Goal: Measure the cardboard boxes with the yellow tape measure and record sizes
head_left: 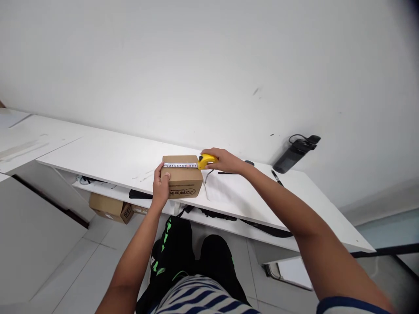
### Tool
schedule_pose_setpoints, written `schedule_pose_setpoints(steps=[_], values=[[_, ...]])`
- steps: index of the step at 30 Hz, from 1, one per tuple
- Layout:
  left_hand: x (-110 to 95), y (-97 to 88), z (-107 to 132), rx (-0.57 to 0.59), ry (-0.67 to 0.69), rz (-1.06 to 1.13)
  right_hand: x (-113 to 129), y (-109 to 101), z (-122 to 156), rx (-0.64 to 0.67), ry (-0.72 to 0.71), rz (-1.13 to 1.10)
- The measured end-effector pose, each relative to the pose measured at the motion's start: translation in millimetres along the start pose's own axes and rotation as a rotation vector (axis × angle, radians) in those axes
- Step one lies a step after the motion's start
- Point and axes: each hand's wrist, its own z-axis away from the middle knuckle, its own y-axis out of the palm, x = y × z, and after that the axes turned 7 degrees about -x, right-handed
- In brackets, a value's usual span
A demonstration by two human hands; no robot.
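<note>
A small brown cardboard box (183,176) with dark print on its near side sits on the white tabletop (98,148). The left edge of the box is gripped by my left hand (160,186), thumb on top and fingers along the side, at the end of the tape blade. Across the top face lies the white metal blade (179,165), numbers upward. It runs out of a yellow tape measure (207,161), which my right hand (226,160) holds at the box's right edge. The fingers of that hand are partly hidden behind the case.
A dark water bottle (294,153) stands at the right by the wall, with a black pen (276,177) near it. Under the top runs a shelf (216,221) with dark items. Another cardboard box (108,206) is below at left.
</note>
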Motion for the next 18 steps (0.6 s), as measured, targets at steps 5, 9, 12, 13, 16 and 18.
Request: schedule_pose_setpoints(steps=[5,9,12,13,16,18], values=[[1.3,2.9,-3.4,-0.016,0.030,0.014,-27.6,-11.4,27.8,-0.040,0.117,-0.036],[4.5,2.9,-5.5,-0.009,0.051,0.037,-28.9,1.8,19.2,-0.101,0.080,-0.084],[8.4,2.4,-5.6,-0.004,0.076,0.046,-26.5,6.9,12.6,-0.140,0.038,-0.093],[9.8,2.9,-5.9,-0.008,0.086,0.048,-25.0,7.4,11.1,-0.148,0.037,-0.099],[13.2,7.3,-9.2,-0.019,0.109,0.048,-16.1,10.9,3.4,-0.149,0.036,-0.124],[13.6,12.1,-12.4,-0.011,0.113,0.044,-5.6,19.5,-8.8,-0.141,0.010,-0.124]])
